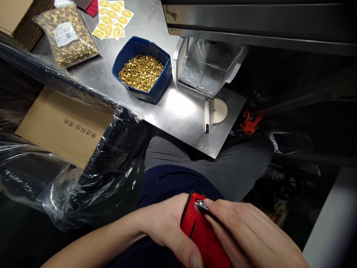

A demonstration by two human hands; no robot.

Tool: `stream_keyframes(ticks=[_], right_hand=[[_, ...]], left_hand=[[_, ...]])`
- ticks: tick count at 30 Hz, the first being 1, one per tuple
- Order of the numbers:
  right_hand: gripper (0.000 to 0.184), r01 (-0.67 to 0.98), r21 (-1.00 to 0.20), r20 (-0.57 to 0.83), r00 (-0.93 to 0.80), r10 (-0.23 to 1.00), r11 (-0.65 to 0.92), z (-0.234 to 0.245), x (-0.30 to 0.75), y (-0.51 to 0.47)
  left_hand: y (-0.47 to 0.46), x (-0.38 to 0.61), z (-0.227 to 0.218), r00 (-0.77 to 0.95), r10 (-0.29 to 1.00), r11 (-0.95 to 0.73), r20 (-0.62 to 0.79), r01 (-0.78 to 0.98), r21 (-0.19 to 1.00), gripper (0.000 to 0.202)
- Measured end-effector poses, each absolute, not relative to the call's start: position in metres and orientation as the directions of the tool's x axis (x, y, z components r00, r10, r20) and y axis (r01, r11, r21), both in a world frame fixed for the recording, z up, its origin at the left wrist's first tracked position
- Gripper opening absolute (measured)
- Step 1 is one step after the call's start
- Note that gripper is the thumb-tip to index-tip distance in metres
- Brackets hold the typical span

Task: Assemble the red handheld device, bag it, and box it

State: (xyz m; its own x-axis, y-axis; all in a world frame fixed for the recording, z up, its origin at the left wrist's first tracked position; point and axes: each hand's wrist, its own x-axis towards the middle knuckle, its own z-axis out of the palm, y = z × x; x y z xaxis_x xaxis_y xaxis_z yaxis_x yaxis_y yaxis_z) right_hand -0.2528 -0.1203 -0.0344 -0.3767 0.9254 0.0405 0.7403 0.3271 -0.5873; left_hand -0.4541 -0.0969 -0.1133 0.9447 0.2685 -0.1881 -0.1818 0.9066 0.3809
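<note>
Near my lap, my left hand (174, 227) is wrapped round a red plastic housing with black edging (205, 238), its thumb lying along the near side. The housing has a dark slot and small holes in its face. My right hand (248, 230) closes on a slim dark tool with a silver metal tip (201, 204); its exact kind does not show. That tip touches the top end of the housing, at a small recess. The fingers partly cover the tool's body and the housing's right side.
On the metal bench (184, 126) stand a blue bin (163, 83) of small brass-coloured parts and a clear-lined tray (203, 80). A bag of parts (75, 48), sticker sheets (113, 20), and a white-handled tool (206, 115) lie there too. A plastic-lined crate with cardboard (64, 126) is at left.
</note>
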Motion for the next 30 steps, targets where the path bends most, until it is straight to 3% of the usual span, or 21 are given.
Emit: stream_keyframes(ticks=[9,13,16,18,20,24,30], right_hand=[[0.037,0.715,-0.623,0.038,-0.376,0.926,0.316,-0.036,-0.251,-0.120],[0.025,0.600,-0.730,0.058,-0.422,0.905,0.327,-0.037,-0.252,-0.113],[0.016,0.595,-0.789,-0.003,-0.256,0.967,0.155,-0.038,-0.250,-0.113],[0.013,0.628,-0.777,-0.003,-0.062,0.998,0.037,-0.038,-0.248,-0.116],[0.017,0.665,-0.747,-0.002,0.001,1.000,-0.002,-0.039,-0.247,-0.120],[0.021,0.687,-0.725,-0.058,-0.134,0.989,0.050,-0.036,-0.253,-0.123],[0.020,0.681,-0.684,0.001,-0.356,0.934,0.261,-0.038,-0.255,-0.120]], left_hand=[[-0.098,-0.455,-0.116,0.942,0.273,0.899,-0.197,-0.177,0.402,0.055],[-0.098,-0.455,-0.115,0.943,0.259,0.920,-0.208,-0.175,0.349,0.057],[-0.094,-0.454,-0.111,0.945,0.260,0.941,-0.196,-0.203,0.271,0.063],[-0.090,-0.453,-0.109,0.942,0.272,0.942,-0.194,-0.219,0.255,0.065],[-0.089,-0.453,-0.107,0.940,0.273,0.942,-0.206,-0.218,0.255,0.068],[-0.091,-0.452,-0.107,0.945,0.239,0.954,-0.224,-0.185,0.236,0.075],[-0.093,-0.452,-0.110,0.952,0.248,0.929,-0.182,-0.180,0.323,0.079]])
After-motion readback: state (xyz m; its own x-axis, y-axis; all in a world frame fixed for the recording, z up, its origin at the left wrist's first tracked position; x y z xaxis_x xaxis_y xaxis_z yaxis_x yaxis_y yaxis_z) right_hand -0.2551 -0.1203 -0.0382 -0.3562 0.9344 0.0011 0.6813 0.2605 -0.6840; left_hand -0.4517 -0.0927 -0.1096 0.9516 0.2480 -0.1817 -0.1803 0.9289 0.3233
